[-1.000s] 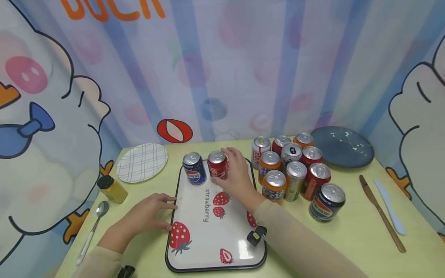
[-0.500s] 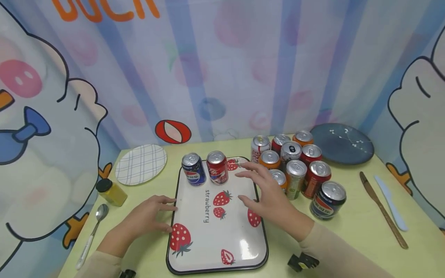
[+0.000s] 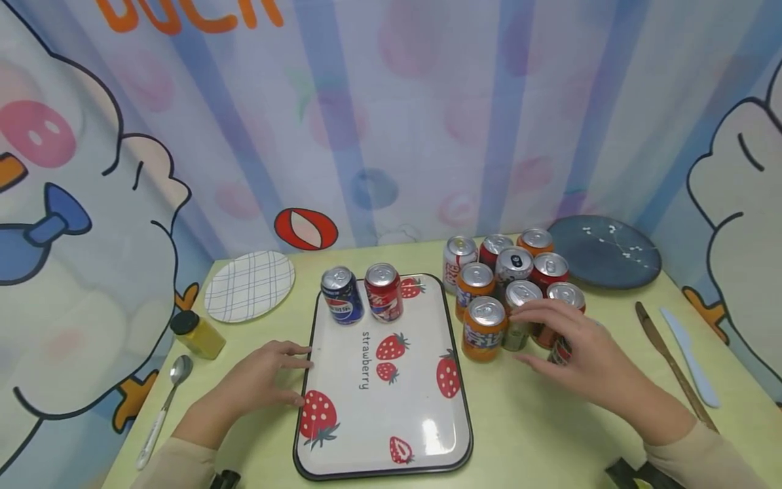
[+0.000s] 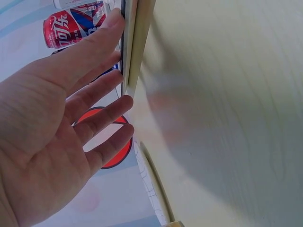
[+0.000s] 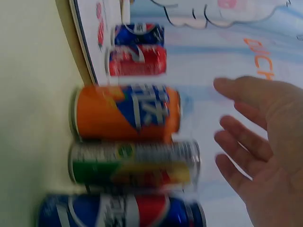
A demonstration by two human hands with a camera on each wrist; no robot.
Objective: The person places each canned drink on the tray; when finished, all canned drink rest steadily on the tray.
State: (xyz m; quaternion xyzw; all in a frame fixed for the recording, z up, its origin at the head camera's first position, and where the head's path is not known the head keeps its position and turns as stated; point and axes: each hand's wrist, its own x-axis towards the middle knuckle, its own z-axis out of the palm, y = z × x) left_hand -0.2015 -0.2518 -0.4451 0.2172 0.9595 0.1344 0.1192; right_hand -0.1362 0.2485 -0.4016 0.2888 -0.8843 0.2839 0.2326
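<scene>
Setting: pale yellow-green table (image 3: 537,435), backed by a cartoon-printed curtain with blue stripes.

Tray (image 3: 342,435): white, black-rimmed, strawberry print, lying flat at table centre. On its far end stand two upright cans side by side, a blue can (image 3: 342,296) and a red can (image 3: 383,293), close together.

Left hand (image 3: 259,380): fingers straight and relaxed, resting on the table with fingertips against the tray's left rim; the left wrist view shows the fingers (image 4: 102,42) laid along the rim. Holds nothing.

Right hand (image 3: 580,356): fingers spread and loosely extended, hovering at the near side of the can cluster, in front of the blue cola can (image 5: 123,213) and the green-and-yellow can (image 3: 519,309). The right wrist view shows the palm open, apart from the cans; no grip.

Can cluster: about ten upright cans to the right of the tray, packed touching. The orange can (image 3: 485,328) stands nearest the tray edge.

Other items: checked plate (image 3: 249,286) far left; dark blue plate (image 3: 611,252) far right; yellow jar with black lid (image 3: 197,333) and spoon (image 3: 161,407) at the left edge; wooden knife (image 3: 672,367) and pale blue knife (image 3: 690,358) at the right.
</scene>
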